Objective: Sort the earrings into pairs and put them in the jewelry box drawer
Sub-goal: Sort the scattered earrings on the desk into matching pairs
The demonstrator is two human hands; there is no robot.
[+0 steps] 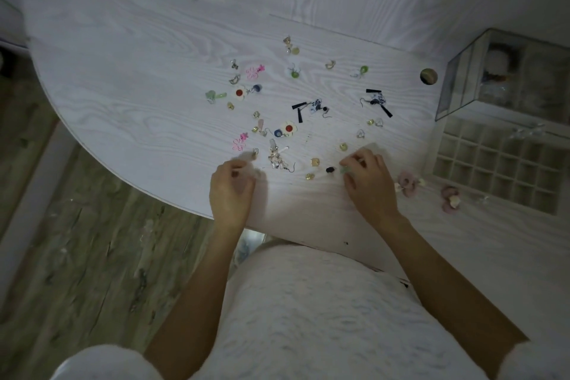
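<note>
Right hand [368,177], lower centre: fingers curled, pinching a small greenish earring [346,170]. Left hand [232,187]: fingers curled, blurred; whether it holds anything, cannot tell. Most earrings lie scattered mid-frame, unpaired. Drawer tray [438,145], right edge, compartments look bare. Judged: sorting barely begun.

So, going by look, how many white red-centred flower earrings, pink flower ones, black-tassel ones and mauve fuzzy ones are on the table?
White flower earrings with red centres: 2
Pink flower earrings: 2
Blue-and-white earrings with black tassels: 2
Mauve fuzzy earrings: 2
Total: 8
</note>
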